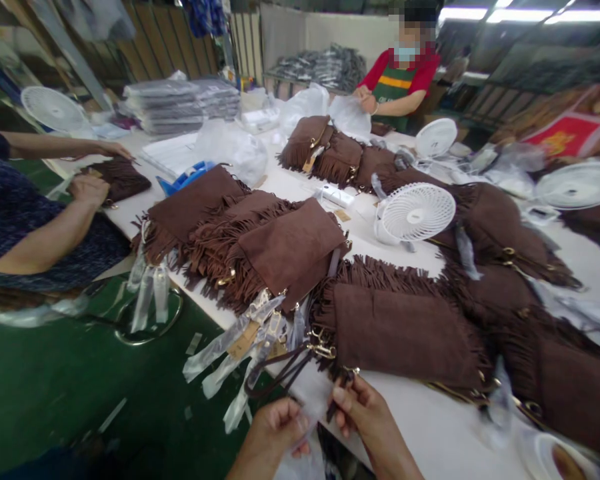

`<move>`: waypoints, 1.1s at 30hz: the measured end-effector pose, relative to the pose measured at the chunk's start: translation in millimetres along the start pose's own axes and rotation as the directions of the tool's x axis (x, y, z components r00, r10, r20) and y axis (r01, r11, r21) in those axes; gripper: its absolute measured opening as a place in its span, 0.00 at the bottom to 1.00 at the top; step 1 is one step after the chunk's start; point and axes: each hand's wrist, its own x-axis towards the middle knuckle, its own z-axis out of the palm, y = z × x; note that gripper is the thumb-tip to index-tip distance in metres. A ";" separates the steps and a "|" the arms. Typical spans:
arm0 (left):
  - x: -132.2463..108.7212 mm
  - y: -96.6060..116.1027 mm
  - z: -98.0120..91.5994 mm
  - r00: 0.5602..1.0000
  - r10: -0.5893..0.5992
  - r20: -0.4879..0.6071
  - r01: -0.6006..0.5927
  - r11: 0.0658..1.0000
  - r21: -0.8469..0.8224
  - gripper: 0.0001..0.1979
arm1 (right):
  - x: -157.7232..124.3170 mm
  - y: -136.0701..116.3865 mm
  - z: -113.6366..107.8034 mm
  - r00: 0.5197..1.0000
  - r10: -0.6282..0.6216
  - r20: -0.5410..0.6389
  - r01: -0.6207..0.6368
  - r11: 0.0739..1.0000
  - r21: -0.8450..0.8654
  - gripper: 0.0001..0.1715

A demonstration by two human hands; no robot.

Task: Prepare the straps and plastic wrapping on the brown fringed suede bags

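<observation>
A white table (420,427) carries brown fringed bags, several in a pile (290,247) near its edge. Just right of the pile, one bag (405,333) lies flat, directly ahead of the hands, with a white fan (415,213) standing beyond it. The left hand's (279,427) fingers are closed in a pinch on clear plastic (304,437); the right hand's (364,408) fingers are closed around a dark strap (332,408) at the bag's near corner.

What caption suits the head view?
Left hand holds clear plastic, right hand a dark strip, beside fringed brown bags.
</observation>
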 end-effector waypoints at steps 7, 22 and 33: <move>-18.2 -8.0 -4.1 0.978 0.048 -0.202 -0.017 0.988 0.151 0.26 | -11.2 -3.3 13.6 0.999 0.024 -0.027 -0.019 0.983 0.181 0.22; -21.3 3.0 17.1 0.968 0.086 -0.237 0.001 0.939 0.344 0.24 | -2.8 8.5 10.1 0.998 -0.015 -0.064 0.018 0.999 0.051 0.24; -9.7 -1.2 40.8 0.977 0.002 -0.213 0.026 0.991 0.130 0.28 | 0.3 7.2 6.5 0.996 -0.002 -0.086 0.003 1.000 0.011 0.29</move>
